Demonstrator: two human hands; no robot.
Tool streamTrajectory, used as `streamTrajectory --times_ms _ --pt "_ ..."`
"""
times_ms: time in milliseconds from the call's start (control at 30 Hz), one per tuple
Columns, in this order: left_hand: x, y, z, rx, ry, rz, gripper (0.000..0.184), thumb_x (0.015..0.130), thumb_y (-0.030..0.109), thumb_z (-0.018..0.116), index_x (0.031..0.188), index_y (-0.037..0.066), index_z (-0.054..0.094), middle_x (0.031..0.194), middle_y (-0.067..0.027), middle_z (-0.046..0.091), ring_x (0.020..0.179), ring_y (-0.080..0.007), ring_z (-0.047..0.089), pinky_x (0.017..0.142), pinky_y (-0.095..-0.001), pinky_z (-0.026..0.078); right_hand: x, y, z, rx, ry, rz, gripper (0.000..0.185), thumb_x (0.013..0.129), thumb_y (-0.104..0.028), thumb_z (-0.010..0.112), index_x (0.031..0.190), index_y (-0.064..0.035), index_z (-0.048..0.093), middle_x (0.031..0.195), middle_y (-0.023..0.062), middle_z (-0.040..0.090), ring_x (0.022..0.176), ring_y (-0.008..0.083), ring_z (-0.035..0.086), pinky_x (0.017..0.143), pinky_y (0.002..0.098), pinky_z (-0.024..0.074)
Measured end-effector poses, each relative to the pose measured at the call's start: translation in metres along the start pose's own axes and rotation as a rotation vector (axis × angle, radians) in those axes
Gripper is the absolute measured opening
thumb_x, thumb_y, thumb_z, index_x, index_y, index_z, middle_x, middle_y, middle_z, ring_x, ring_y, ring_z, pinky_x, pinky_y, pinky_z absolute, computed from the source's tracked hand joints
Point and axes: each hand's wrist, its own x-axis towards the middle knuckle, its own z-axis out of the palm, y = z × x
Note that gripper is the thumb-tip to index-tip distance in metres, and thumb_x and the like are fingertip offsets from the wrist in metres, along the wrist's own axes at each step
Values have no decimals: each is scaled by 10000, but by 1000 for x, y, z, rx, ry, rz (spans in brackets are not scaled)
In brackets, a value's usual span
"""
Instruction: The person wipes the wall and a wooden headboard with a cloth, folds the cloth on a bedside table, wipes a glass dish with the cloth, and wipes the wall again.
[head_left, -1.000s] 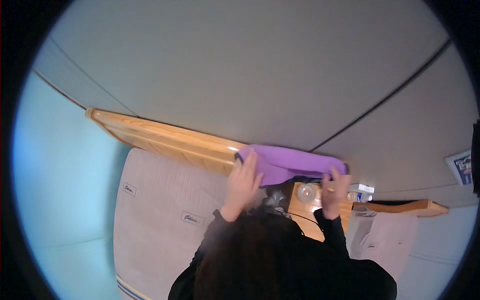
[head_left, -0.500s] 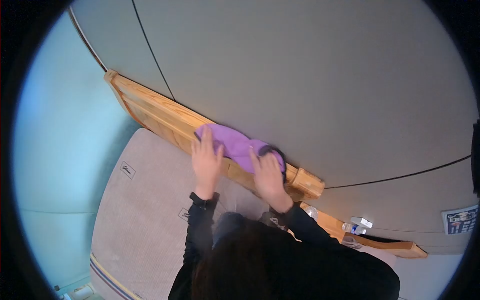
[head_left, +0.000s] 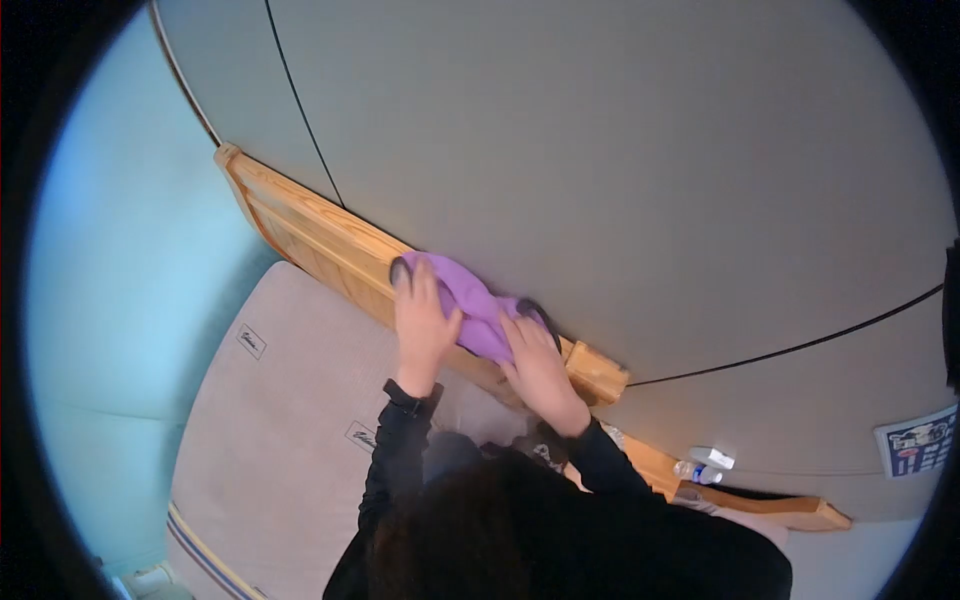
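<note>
A purple cloth (head_left: 466, 296) with dark trim lies bunched along the top rail of the wooden headboard (head_left: 318, 214). On the cloth's left end rests my left hand (head_left: 424, 330), its fingers stretched out and the thumb apart. My right hand (head_left: 541, 368) lies on the right part of the cloth with fingers extended, pressing it against the rail. Dark edging curls up beside each hand. What is beneath my palms is hidden.
A pale mattress (head_left: 285, 400) adjoins the headboard. Behind it rises a grey wall (head_left: 600, 150). Further right are a wooden nightstand (head_left: 650, 467), a plastic bottle (head_left: 697, 472), a white box (head_left: 713, 457), another wooden headboard (head_left: 785, 508) and a printed sheet (head_left: 918, 443).
Both hands have shifted slightly over the cloth, and the right fingers lie flatter. At the left end the dark edge now curls up more. The view has moved a little.
</note>
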Motion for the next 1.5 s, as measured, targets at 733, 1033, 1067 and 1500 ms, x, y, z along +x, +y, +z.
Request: streamTrajectory --times_ms 733,1033,1067,1500 --pt "-85 135 30 -282 -142 217 500 801 107 575 1265 -58 490 1378 -171 454 1283 -418 390 1060 -460 350 -136 54 -67 0 72 -13 329 795 -38 619 1114 32 584 1182 226 553 1153 412 513 1012 466 400" --pt "-48 54 4 -50 -105 150 464 712 24 569 1164 -80 555 1440 -141 401 1296 -375 388 1121 -515 256 -59 18 -25 -221 -48 -43 450 805 -13 545 1254 -2 524 1363 284 426 1307 410 386 1096 495 284" --pt "-41 44 1 -23 -87 140 471 715 32 576 1172 -80 555 1446 -136 395 1301 -369 385 1124 -511 252 -47 15 -19 -229 -66 -42 473 798 -6 533 1270 -7 511 1375 285 412 1315 411 375 1099 496 277" --pt "32 -95 -21 118 -2 87 515 828 113 522 1325 -13 478 1454 -134 399 1335 -392 350 1105 -540 258 99 -35 99 -316 -33 -135 574 782 -117 574 1347 -101 473 1488 221 302 1371 369 308 1123 493 241"
